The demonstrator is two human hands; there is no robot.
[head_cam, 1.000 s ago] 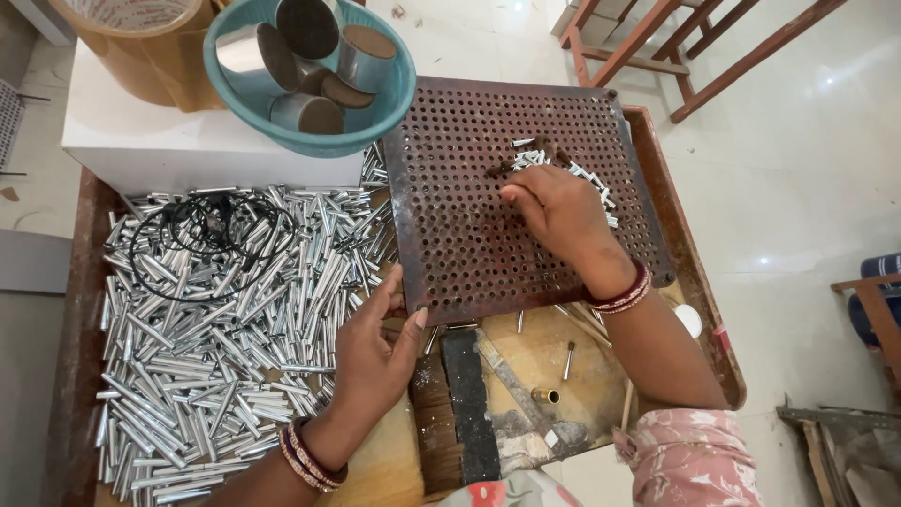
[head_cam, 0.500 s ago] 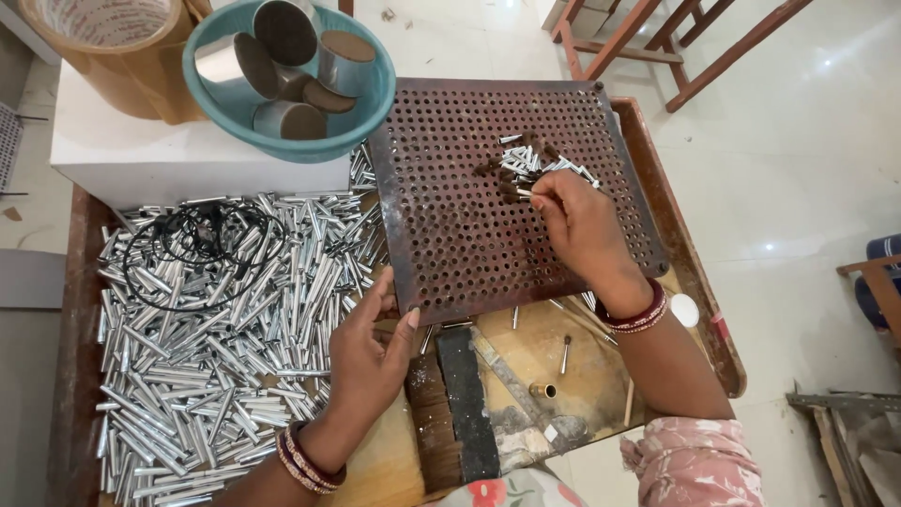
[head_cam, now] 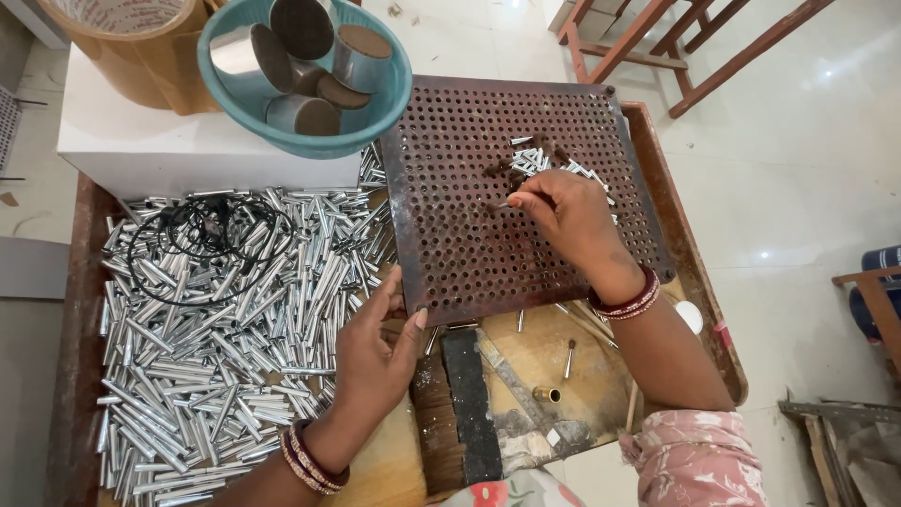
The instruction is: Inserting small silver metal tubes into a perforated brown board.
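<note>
Pin [head_cam: 502, 204] now pinched in right hand [head_cam: 568, 214] grip, brought left from the pin cluster [head_cam: 544, 161] onto perforated plate [head_cam: 488, 202]. Left hand [head_cam: 375, 343], fingers spread, is kept braced on plate's near edge.

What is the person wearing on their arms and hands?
Both hands are bare, with no gloves or rings that I can make out. The left hand has a stack of red and gold bangles at the wrist. The right hand has dark red bangles at its wrist. Higher up the right arm is a pink flowery sleeve.
</note>
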